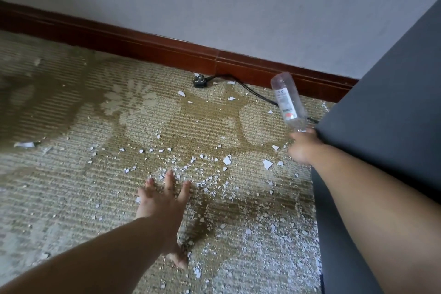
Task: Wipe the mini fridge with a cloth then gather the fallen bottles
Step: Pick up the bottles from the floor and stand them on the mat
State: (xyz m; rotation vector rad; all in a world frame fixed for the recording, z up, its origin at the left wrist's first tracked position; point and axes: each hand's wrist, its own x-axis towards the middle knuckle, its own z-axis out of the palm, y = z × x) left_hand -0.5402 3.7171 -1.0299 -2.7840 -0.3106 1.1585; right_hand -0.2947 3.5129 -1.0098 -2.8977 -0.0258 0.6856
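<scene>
My right hand (304, 147) grips a clear plastic bottle (287, 100) by its neck, at the corner of the dark grey mini fridge (386, 93) on the right. The bottle has a white label with a red mark and points bottom-up toward the wall. My left hand (163, 200) is stretched forward over the carpet with fingers straight and spread, holding nothing. No cloth is in view.
Patterned beige carpet (71, 198) is littered with several white paint or plaster flakes (226, 160). A black plug (199, 80) and its cable lie by the dark red skirting board (143, 43). A pale wall rises behind.
</scene>
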